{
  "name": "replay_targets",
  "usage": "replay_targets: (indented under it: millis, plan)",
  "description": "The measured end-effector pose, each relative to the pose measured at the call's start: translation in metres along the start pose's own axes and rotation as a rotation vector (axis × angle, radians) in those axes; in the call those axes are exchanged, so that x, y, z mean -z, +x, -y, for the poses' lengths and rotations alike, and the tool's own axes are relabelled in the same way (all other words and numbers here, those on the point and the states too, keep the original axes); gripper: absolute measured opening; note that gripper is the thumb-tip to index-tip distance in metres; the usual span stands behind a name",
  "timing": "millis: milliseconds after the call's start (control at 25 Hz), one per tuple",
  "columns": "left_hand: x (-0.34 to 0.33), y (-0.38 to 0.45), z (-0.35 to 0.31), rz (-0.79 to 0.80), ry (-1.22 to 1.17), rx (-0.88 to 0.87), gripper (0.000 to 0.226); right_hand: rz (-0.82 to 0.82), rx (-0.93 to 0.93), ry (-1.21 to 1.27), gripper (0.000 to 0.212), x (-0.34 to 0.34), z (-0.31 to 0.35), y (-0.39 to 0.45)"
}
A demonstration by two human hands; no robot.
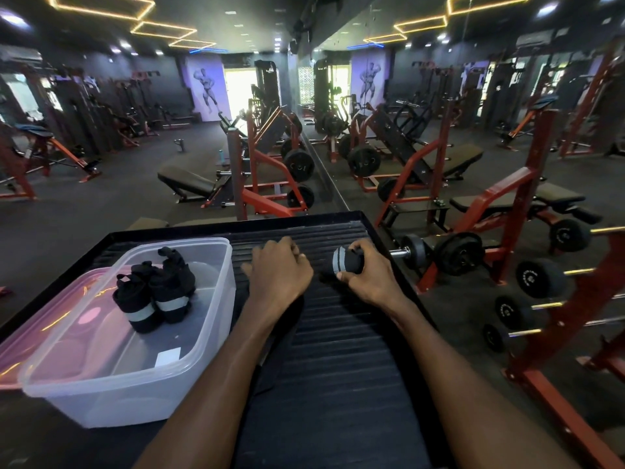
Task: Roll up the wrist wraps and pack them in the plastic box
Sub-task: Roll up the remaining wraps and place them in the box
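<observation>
A clear plastic box point(216, 299) stands on the left of a black ribbed tray point(338, 350). Two rolled black wrist wraps with grey stripes point(159, 292) lie side by side inside it. My right hand point(368, 275) grips a third rolled wrap point(345, 260), black with grey bands, at the tray's far right. My left hand point(280, 265) rests knuckles-up on the tray, fingers curled under; what they hold is hidden. A dark strip of fabric point(287, 319) lies under my left forearm.
The box's pinkish lid point(44, 333) lies under and left of the box. A red dumbbell rack point(558, 299) stands close on the right. Benches and weight machines point(263, 170) fill the gym floor beyond the tray's raised far rim point(236, 226).
</observation>
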State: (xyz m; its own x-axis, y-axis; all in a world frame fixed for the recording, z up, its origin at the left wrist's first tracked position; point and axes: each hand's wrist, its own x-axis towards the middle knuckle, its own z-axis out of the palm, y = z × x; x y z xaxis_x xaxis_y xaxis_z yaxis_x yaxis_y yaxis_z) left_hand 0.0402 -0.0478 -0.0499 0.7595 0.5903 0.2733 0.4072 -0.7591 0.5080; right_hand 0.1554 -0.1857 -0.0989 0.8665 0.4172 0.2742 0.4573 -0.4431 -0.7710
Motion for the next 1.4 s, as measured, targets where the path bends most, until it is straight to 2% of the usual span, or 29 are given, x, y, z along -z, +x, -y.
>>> replay_targets:
  millis: [120, 240, 360, 440, 560, 640, 720, 800, 960, 1120, 1200, 1320, 1400]
  plan:
    - [0.002, -0.003, 0.009, 0.228, 0.294, 0.074, 0.047, 0.055, -0.026, -0.09, 0.045, 0.0, -0.004, 0.0]
    - [0.0, -0.002, 0.016, 0.302, 0.288, 0.106, 0.054, 0.105, -0.077, -0.256, 0.049, 0.0, -0.006, 0.002]
    - [0.0, -0.002, 0.015, 0.225, 0.245, 0.062, 0.043, 0.114, -0.05, -0.377, 0.055, -0.004, -0.002, 0.002]
    - [0.002, -0.002, 0.012, 0.121, 0.173, 0.028, 0.027, 0.04, 0.051, -0.385, 0.055, -0.004, 0.006, -0.001]
    - [0.004, 0.003, 0.011, 0.029, 0.004, 0.037, 0.006, -0.059, 0.233, -0.08, 0.039, -0.004, 0.02, -0.006]
    - [0.004, 0.007, 0.01, -0.018, -0.133, 0.067, 0.011, 0.08, 0.254, 0.139, 0.038, -0.007, 0.029, -0.01]
    - [0.005, 0.01, 0.01, -0.063, -0.235, 0.082, 0.016, 0.294, 0.246, 0.135, 0.048, -0.013, 0.036, -0.017]
    - [0.006, 0.012, 0.009, -0.104, -0.302, 0.099, 0.017, 0.424, 0.249, 0.086, 0.06, -0.017, 0.039, -0.021]
    - [0.007, 0.013, 0.009, -0.128, -0.386, 0.142, 0.017, 0.533, 0.233, 0.082, 0.075, -0.013, 0.043, -0.02]
    - [0.006, 0.012, 0.009, -0.106, -0.46, 0.192, 0.015, 0.591, 0.32, -0.147, 0.089, -0.022, 0.034, -0.021]
    - [0.004, 0.013, 0.01, -0.077, -0.431, 0.194, 0.014, 0.523, 0.341, -0.265, 0.08, -0.029, 0.027, -0.021]
    - [-0.001, 0.015, 0.013, 0.045, -0.314, 0.192, 0.011, 0.396, 0.374, -0.374, 0.046, -0.029, 0.023, -0.019]
    - [-0.004, 0.016, 0.014, 0.141, -0.239, 0.19, 0.013, 0.356, 0.363, -0.349, 0.03, -0.028, 0.02, -0.016]
